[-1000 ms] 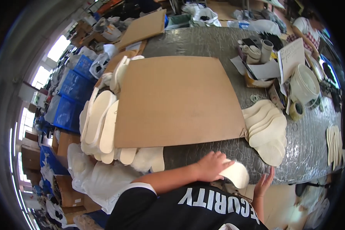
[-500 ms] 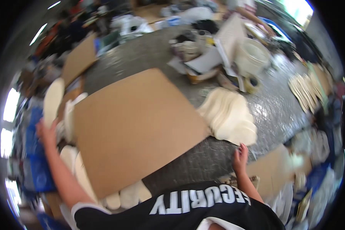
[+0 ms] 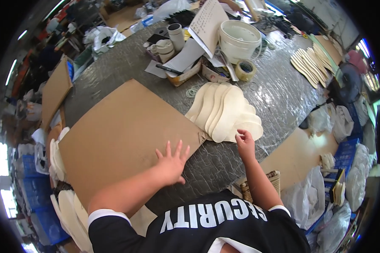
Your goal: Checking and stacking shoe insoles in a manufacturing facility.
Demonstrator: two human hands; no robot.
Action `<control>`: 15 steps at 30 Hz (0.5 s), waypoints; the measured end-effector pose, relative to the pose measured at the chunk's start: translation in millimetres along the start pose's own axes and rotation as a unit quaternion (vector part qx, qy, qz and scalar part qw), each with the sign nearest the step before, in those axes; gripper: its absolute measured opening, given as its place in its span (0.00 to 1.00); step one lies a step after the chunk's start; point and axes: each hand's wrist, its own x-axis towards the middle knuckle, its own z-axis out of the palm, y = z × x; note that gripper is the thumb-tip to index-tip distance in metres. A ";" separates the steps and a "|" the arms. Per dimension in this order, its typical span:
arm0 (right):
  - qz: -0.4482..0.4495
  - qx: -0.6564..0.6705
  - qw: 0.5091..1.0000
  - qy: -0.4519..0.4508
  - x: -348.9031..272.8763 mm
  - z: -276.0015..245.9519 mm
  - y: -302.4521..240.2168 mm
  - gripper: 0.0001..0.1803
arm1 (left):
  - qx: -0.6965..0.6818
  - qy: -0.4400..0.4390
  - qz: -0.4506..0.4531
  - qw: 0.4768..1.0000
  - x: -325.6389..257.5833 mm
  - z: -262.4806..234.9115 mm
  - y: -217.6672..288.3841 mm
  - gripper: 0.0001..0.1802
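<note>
A large brown cardboard sheet (image 3: pixel 118 126) lies on the dark table in front of me. My left hand (image 3: pixel 172 163) is over its near right part, fingers spread, holding nothing. To the right of the sheet, cream insole-shaped pieces (image 3: pixel 221 107) overlap in a fan. My right hand (image 3: pixel 245 145) is at the near edge of that fan, with thumb and fingers curled together. Whether a piece is pinched between these fingertips is too small to make out.
Beyond the fan stand a white bucket (image 3: pixel 240 38), a tape roll (image 3: pixel 245 70) and a box holding papers and a pen (image 3: pixel 169 69). More insole pieces (image 3: pixel 310 63) lie at the far right. Others are stacked left of the sheet. Blue crates (image 3: pixel 40 185) stand at the left.
My left hand has come from the stacked pieces at the left to over the cardboard, leaving the upright insole piece. My right hand has moved up to the fan's edge. The view has shifted.
</note>
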 end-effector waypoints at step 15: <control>-0.011 -0.040 0.970 -0.239 -26.5 -28.2 23.7 0.15 | -0.019 0.398 -0.134 0.907 -103.3 -122.8 3.4 0.21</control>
